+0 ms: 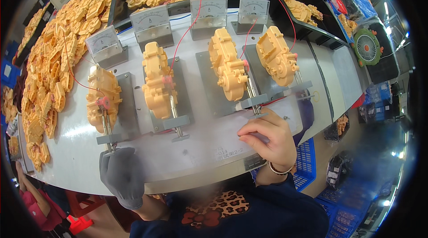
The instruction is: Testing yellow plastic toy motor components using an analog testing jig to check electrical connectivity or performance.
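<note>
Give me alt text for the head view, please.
A gloved left hand is at the near end of the leftmost gray fixture, and a bare right hand at that of the third fixture from the left. Four orange plastic housings stand in a row, with dial meters behind them and a heap of similar parts at left.

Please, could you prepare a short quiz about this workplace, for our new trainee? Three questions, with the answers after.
1. Multiple choice: To which of the four mounted yellow parts is the left hand nearest?
A. the rightmost
B. the second from left
C. the leftmost
2. True or false: Both hands wear gloves.
3. Count: How many meters stand on the table?

Key:
1. C, the leftmost.
2. False: the left hand wears a grey glove, but the right hand has none.
3. Four.
</note>
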Demonstrator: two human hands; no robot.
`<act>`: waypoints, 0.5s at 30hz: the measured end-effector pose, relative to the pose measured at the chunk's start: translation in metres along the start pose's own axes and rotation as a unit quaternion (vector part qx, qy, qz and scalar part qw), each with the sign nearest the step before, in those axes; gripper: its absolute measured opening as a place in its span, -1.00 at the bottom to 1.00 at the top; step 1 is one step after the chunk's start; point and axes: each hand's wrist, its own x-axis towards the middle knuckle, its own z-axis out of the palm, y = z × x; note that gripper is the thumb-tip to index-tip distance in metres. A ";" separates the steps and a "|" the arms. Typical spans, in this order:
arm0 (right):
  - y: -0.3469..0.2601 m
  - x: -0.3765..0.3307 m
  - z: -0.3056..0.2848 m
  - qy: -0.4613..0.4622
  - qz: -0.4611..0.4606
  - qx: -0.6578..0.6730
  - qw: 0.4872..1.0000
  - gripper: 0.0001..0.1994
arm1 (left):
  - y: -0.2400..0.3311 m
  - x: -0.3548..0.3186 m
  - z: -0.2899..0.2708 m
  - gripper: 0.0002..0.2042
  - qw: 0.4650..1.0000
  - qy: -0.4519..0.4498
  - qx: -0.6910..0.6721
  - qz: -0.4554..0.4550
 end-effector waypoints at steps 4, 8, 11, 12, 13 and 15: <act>0.002 -0.002 0.000 0.002 0.005 -0.001 1.000 -0.85 | 0.000 0.001 0.001 -0.88 1.000 -0.009 0.003 0.004; 0.001 -0.002 0.001 0.001 0.008 0.004 1.000 -0.86 | -0.004 -0.001 0.002 -0.83 1.000 -0.005 0.007 -0.003; 0.001 -0.002 0.000 0.003 0.010 0.006 1.000 -0.86 | -0.005 -0.002 0.003 -0.77 1.000 0.003 0.003 -0.009; 0.001 -0.002 0.000 0.004 0.011 0.006 1.000 -0.86 | -0.004 -0.001 0.003 -0.77 1.000 0.005 -0.004 -0.012; 0.001 -0.001 0.000 0.003 0.010 0.007 1.000 -0.86 | -0.002 -0.001 0.002 -0.77 1.000 0.005 -0.003 -0.013; 0.000 0.000 0.000 -0.003 0.002 0.000 1.000 -0.85 | 0.001 0.000 -0.001 -0.87 1.000 -0.008 0.016 -0.003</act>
